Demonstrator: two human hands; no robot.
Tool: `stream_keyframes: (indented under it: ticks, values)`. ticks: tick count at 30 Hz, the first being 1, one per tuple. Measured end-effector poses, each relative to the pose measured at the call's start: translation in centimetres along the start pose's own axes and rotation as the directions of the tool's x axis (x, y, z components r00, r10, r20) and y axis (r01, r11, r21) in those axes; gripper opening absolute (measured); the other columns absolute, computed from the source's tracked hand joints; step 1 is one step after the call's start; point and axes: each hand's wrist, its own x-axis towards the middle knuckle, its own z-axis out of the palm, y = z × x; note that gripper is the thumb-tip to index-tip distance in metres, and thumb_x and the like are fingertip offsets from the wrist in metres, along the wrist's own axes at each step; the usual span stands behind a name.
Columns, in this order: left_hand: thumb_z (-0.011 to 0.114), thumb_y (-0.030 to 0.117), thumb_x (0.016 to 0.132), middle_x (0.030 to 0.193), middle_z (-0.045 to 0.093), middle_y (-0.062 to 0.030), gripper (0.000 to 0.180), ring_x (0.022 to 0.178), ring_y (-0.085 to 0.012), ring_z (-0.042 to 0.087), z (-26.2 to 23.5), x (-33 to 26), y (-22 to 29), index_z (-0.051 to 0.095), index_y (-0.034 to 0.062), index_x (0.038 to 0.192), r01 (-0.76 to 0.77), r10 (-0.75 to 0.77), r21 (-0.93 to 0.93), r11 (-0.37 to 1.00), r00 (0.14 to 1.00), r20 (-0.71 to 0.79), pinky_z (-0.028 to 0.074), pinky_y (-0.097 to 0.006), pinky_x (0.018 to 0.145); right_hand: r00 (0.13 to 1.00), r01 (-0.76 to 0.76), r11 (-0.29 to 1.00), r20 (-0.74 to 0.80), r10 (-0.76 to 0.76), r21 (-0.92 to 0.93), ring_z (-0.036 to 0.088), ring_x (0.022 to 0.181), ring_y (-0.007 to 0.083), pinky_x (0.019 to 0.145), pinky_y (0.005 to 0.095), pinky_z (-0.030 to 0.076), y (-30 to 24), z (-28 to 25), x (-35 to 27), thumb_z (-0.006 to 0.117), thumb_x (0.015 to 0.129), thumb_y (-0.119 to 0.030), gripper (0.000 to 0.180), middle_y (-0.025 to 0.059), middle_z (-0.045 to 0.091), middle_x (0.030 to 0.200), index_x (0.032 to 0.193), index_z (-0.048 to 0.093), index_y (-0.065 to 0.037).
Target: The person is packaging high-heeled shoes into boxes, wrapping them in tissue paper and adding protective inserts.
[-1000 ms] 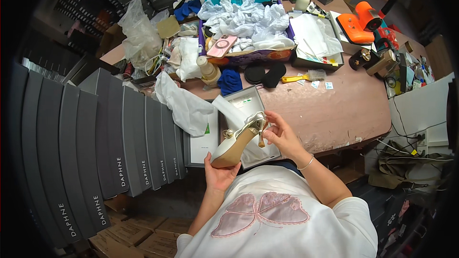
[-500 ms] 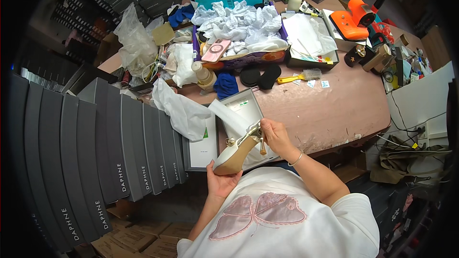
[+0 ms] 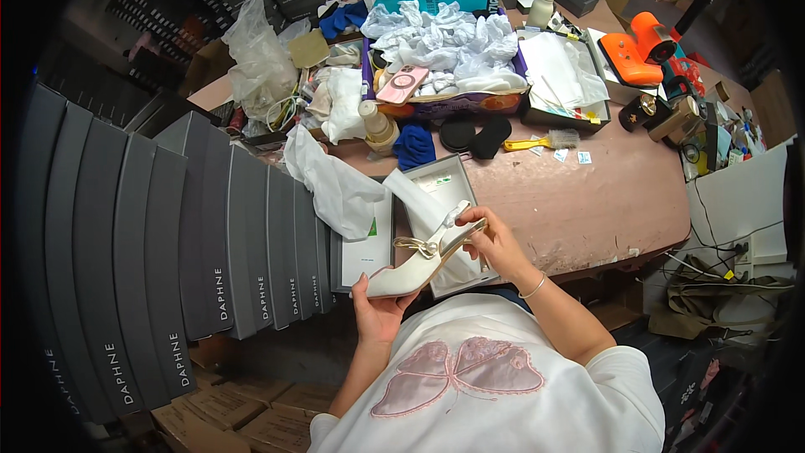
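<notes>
A white high-heeled shoe point(image 3: 412, 273) with a gold bow ornament and a pearl-like bead is held between both hands. The toe rests in my left hand point(image 3: 377, 310), its fingers closed round it from below. My right hand point(image 3: 495, 243) grips the heel end with thumb and fingers. The shoe's side and upper show; part of its heel is hidden behind my right fingers. Below and beyond it lies an open shoe box point(image 3: 453, 174) with white tissue paper point(image 3: 418, 201) inside. Next to that is the box's lid point(image 3: 356, 264), partly under a sheet of white wrapping point(image 3: 331, 189).
Grey shoe boxes point(image 3: 201, 235) stand in a row on the left. Along the table's back are a purple box point(image 3: 457, 105) of crumpled paper, a pink phone point(image 3: 402, 84), a blue cloth point(image 3: 414, 147), a yellow-handled brush point(image 3: 537, 142) and an orange device point(image 3: 637, 50).
The shoe has been turned: its tan sole faced me before, and now its white side and upper show. Both hands still hold it. The whole view has shifted slightly.
</notes>
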Motion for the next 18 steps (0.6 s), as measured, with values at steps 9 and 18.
stream_keyframes:
  ticks: [9, 18]
  values:
    - [0.053, 0.051, 0.084, 0.119, 0.056, -0.0154, 0.063, 0.108, -0.0298, 0.06, 0.4, -0.2, 0.3, 0.048, 0.0017, 0.122, -0.016, 0.015, 0.065, 0.998, 1.0, 0.016, 0.058, -0.046, 0.08, 0.994, -0.038, 0.951, -0.105, 0.006, -0.305, 0.046, 0.054, 0.0042, 0.047, 0.0215, 0.038, -2.8, 0.8, -0.7, 0.074, 0.083, -0.029, 0.036, -0.0013, 0.052, 0.066, 0.099, 0.053, -0.005]
    - [0.052, 0.049, 0.085, 0.111, 0.058, -0.0158, 0.056, 0.107, -0.0311, 0.058, 0.5, -0.1, 0.0, 0.056, -0.0014, 0.107, 0.038, -0.038, 0.014, 0.999, 0.999, -0.021, 0.056, -0.049, 0.081, 0.985, -0.006, 0.962, -0.167, -0.042, -0.273, 0.043, 0.052, 0.0032, 0.047, 0.0202, 0.037, -1.4, 0.6, -0.6, 0.048, 0.098, -0.025, 0.024, -0.0028, 0.048, 0.063, 0.088, 0.054, -0.004]
